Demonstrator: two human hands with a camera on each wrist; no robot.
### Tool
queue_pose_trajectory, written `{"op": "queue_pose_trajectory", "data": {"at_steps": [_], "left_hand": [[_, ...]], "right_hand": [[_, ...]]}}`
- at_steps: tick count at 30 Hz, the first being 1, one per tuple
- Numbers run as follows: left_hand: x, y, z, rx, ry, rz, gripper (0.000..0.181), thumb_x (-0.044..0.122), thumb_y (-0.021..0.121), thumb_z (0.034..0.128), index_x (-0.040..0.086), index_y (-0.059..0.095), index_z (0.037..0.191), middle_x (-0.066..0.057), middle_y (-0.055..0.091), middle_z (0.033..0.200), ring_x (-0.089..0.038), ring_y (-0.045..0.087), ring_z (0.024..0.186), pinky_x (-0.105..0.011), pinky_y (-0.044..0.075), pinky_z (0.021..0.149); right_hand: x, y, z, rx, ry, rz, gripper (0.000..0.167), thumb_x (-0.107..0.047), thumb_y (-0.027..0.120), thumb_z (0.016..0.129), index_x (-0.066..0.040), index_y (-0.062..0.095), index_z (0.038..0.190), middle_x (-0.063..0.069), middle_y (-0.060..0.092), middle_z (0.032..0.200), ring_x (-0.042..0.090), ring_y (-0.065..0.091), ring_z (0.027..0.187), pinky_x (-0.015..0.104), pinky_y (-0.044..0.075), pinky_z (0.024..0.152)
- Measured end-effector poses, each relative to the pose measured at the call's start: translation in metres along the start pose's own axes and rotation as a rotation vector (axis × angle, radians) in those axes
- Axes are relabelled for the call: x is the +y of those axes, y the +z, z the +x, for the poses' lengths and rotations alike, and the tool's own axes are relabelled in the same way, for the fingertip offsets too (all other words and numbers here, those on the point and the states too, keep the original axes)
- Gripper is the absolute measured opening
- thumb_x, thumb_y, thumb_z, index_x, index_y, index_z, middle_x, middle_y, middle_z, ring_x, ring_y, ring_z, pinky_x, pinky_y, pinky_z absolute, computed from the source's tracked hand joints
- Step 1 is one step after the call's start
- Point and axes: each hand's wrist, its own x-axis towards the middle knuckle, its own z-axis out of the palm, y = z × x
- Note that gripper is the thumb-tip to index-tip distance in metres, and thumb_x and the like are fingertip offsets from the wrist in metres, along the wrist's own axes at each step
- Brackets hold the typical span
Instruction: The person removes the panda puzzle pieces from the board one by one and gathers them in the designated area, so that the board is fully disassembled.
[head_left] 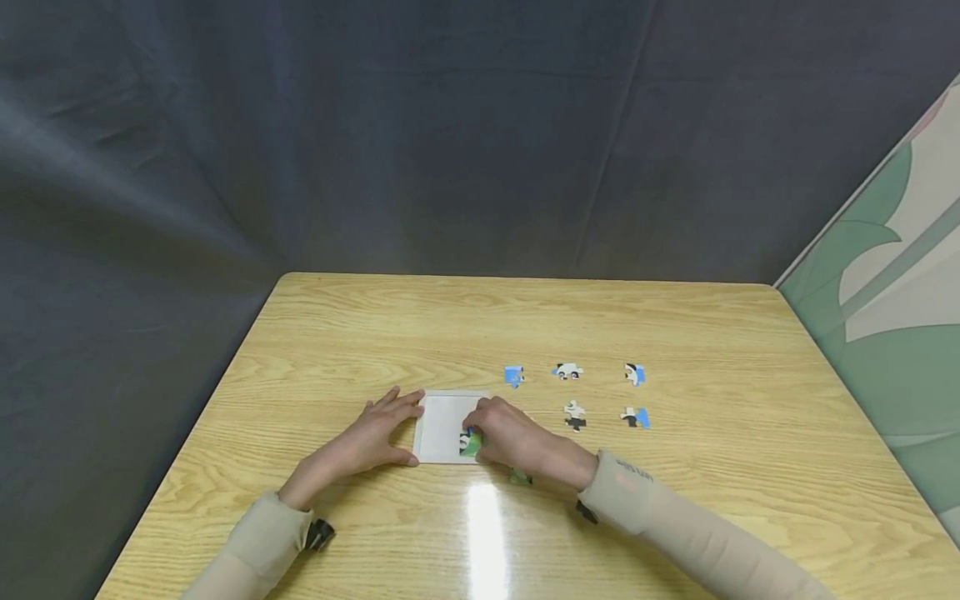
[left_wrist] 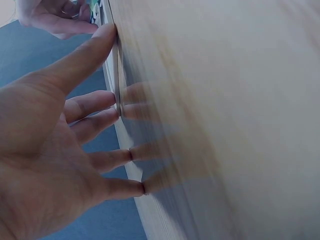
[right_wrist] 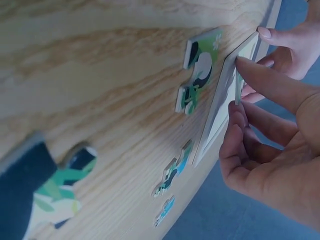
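A shallow white puzzle tray [head_left: 439,427] lies flat on the wooden table. My left hand [head_left: 375,435] is spread at its left side, thumb and fingertips against the frame; the left wrist view shows the straight fingers [left_wrist: 107,161] reaching down to the tabletop. Over the tray's lower right part, my right hand [head_left: 516,435] pinches a green-and-white jigsaw piece [head_left: 469,444] between thumb and fingers. In the right wrist view that piece stands nearly edge-on and is mostly hidden. Whether it touches the tray's floor I cannot tell.
Right of the tray lie several loose jigsaw pieces, among them a blue one [head_left: 513,376], one with panda eyes [head_left: 568,371] and a black-and-white one [head_left: 575,415]. A green piece [head_left: 521,477] is partly under my right wrist. A dark curtain [head_left: 480,142] hangs behind the table.
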Motion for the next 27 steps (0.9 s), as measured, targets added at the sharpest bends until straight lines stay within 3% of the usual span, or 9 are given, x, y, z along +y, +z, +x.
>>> {"op": "queue_pose_trajectory", "data": {"at_steps": [8, 14, 20, 27], "left_hand": [[-0.001, 0.001, 0.000, -0.001, 0.006, -0.014, 0.069, 0.027, 0.080, 0.0774, 0.000, 0.051, 0.134, -0.014, 0.030, 0.155, -0.045, 0.012, 0.143, -0.075, 0.012, 0.104], [-0.001, 0.000, 0.000, 0.003, 0.006, -0.015, 0.069, 0.027, 0.080, 0.0774, -0.001, 0.051, 0.134, -0.014, 0.030, 0.155, -0.045, 0.012, 0.143, -0.075, 0.012, 0.104], [0.000, 0.002, 0.001, -0.005, 0.012, -0.024, 0.069, 0.026, 0.079, 0.0779, -0.001, 0.050, 0.135, -0.014, 0.029, 0.155, -0.045, 0.011, 0.143, -0.075, 0.011, 0.104], [0.003, 0.002, 0.002, -0.018, -0.007, -0.024, 0.071, 0.026, 0.080, 0.0769, 0.000, 0.050, 0.135, -0.013, 0.029, 0.155, -0.044, 0.011, 0.143, -0.073, 0.010, 0.105]], "right_hand": [[0.003, -0.001, 0.002, -0.036, -0.009, -0.001, 0.033, -0.005, 0.085, 0.070, 0.000, 0.072, 0.100, 0.004, 0.063, 0.081, 0.008, 0.050, 0.069, 0.016, 0.044, 0.059], [0.009, -0.009, -0.007, 0.041, -0.061, -0.010, 0.037, -0.010, 0.082, 0.074, 0.002, 0.070, 0.107, 0.005, 0.064, 0.089, 0.011, 0.053, 0.075, 0.017, 0.047, 0.061], [0.027, -0.030, -0.034, 0.162, -0.125, -0.079, 0.040, -0.011, 0.082, 0.075, 0.003, 0.069, 0.111, 0.006, 0.064, 0.095, 0.017, 0.058, 0.083, 0.020, 0.052, 0.065], [0.055, -0.053, -0.078, 0.297, -0.190, -0.186, 0.039, -0.003, 0.082, 0.067, 0.000, 0.071, 0.105, 0.003, 0.065, 0.090, 0.016, 0.059, 0.077, 0.028, 0.052, 0.066]]}}
